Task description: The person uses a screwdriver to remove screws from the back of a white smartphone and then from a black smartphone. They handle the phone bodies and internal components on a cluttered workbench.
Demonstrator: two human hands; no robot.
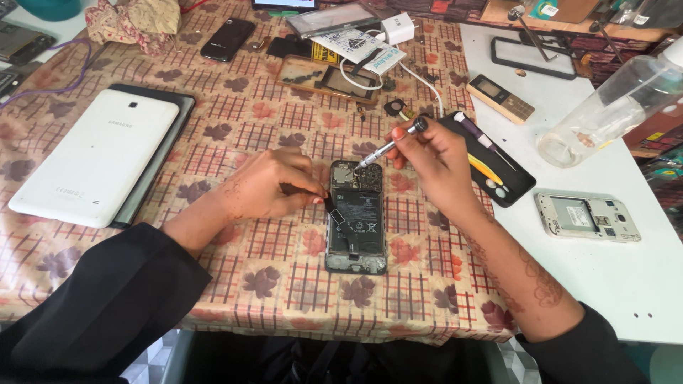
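Steel-tipped screwdriver [388,146] pinched in my right hand [434,160] meets the opened phone [356,217]; my left hand [267,186] grips a black strip [333,206]. White tablet [92,156] at nine o'clock, tool tray [491,160] and gutted handset [587,217] at three.

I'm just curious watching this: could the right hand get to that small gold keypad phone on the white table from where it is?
Probably yes. The gold keypad phone lies uncovered just beyond the right hand, with nothing between them, though that hand holds a screwdriver.
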